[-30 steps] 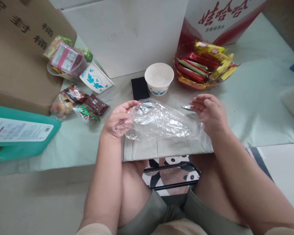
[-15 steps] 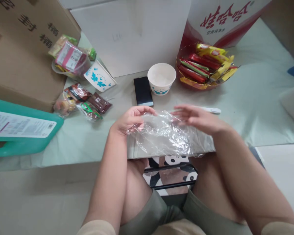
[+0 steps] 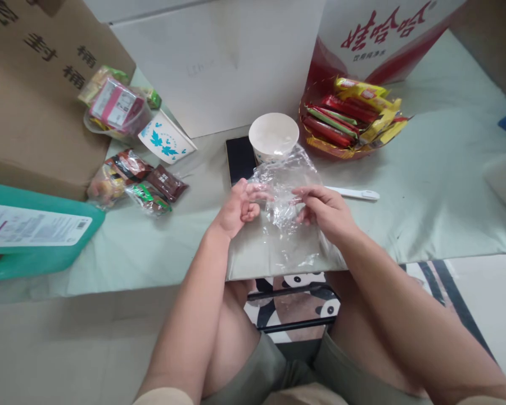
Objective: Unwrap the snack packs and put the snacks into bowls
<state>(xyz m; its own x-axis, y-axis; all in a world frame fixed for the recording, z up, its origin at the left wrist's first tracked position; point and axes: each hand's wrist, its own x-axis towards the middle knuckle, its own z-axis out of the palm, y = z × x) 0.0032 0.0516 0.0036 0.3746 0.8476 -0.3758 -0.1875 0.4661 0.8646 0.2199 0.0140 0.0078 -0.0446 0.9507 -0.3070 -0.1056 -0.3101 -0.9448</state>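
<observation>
A thin, crumpled sheet of clear plastic film [image 3: 284,208] hangs between my two hands at the table's front edge. My left hand [image 3: 239,209] grips its left side, with the lower fingers curled in. On the other side, my right hand [image 3: 326,212] pinches the film between thumb and fingers. The film's upper part rises in front of a white paper bowl [image 3: 274,132] and covers some of its lower side. Left of the bowl lies a black phone [image 3: 240,159], partly behind the film. The handle of a white plastic utensil [image 3: 360,194] sticks out beyond my right hand.
At the right back stands a basket of wrapped snacks [image 3: 349,121]. Wrapped pastries [image 3: 129,163], a tipped paper bowl [image 3: 166,138] and a snack-filled plastic tub [image 3: 147,119] are at left, near a green jug [image 3: 67,256]. Large boxes [image 3: 219,67] line the back.
My hands have come closer together, drawing the film into a narrower, taller bunch. It now reaches up to the bowl. My right hand has gone from spread fingers to a pinch.
</observation>
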